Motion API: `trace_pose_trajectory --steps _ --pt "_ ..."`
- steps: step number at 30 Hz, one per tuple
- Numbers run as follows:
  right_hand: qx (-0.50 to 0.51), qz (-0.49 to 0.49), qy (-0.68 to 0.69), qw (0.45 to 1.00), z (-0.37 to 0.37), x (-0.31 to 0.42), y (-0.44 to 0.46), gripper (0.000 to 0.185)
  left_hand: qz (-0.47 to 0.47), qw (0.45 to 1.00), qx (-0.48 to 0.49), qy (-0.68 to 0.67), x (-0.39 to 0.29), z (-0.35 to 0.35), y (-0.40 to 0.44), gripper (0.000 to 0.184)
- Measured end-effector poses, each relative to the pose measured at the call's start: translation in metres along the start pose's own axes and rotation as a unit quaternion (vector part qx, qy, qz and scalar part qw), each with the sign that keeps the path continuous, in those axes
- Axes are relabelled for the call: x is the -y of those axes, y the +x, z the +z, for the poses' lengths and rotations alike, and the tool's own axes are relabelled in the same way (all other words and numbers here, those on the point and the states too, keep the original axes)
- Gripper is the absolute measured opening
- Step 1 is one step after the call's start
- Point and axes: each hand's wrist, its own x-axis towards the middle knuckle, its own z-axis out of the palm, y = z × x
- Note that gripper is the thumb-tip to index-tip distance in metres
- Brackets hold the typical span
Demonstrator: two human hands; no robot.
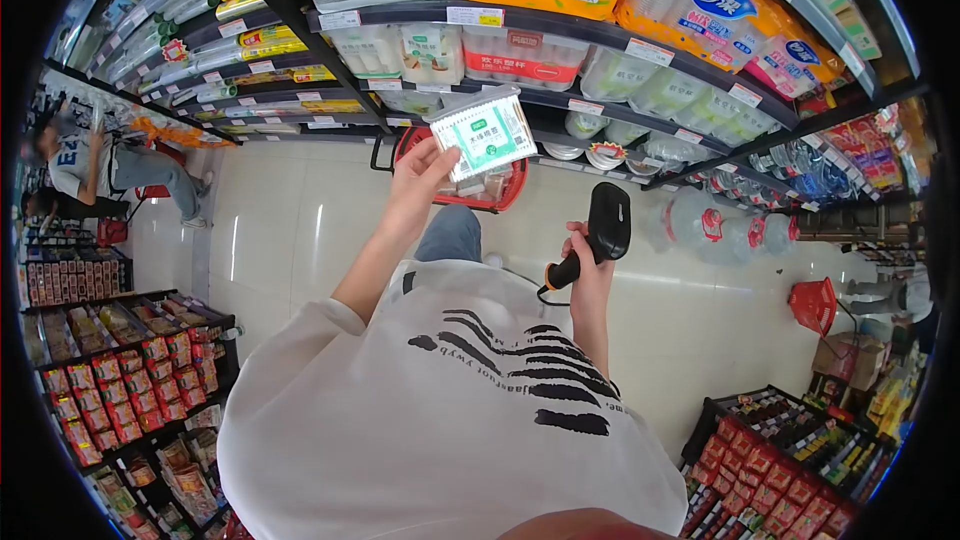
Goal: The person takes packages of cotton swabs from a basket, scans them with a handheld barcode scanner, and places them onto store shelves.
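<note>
My left hand point(424, 172) pinches a flat clear packet point(484, 138) with a green and white label, raised in front of the shelves. Behind and below the packet, a red basket point(513, 185) on the floor holds some packaged goods. In my right hand point(583, 265) is a black handheld scanner point(607, 230), its head pointing up and a cable hanging from its grip. The scanner is apart from the packet, to its right.
Shelves point(540, 15) of bagged plastic cups and containers run across the front. Large clear bottles point(690, 222) stand on the floor at right, near another red basket point(813, 306). A person point(150, 172) is at the far left. Snack racks point(130, 380) flank me behind.
</note>
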Motion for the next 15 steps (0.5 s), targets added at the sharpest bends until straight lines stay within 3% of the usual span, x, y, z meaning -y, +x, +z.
trace_pose_trajectory --steps 11,15 --pt "0.019 0.018 -0.024 0.999 0.003 -0.001 -0.008 0.02 0.002 1.0 0.024 -0.015 0.005 0.006 -0.004 0.032" --pt "0.013 0.03 -0.03 0.999 0.005 0.0 -0.012 0.02 -0.037 0.991 0.054 -0.113 0.009 0.005 -0.01 0.04"
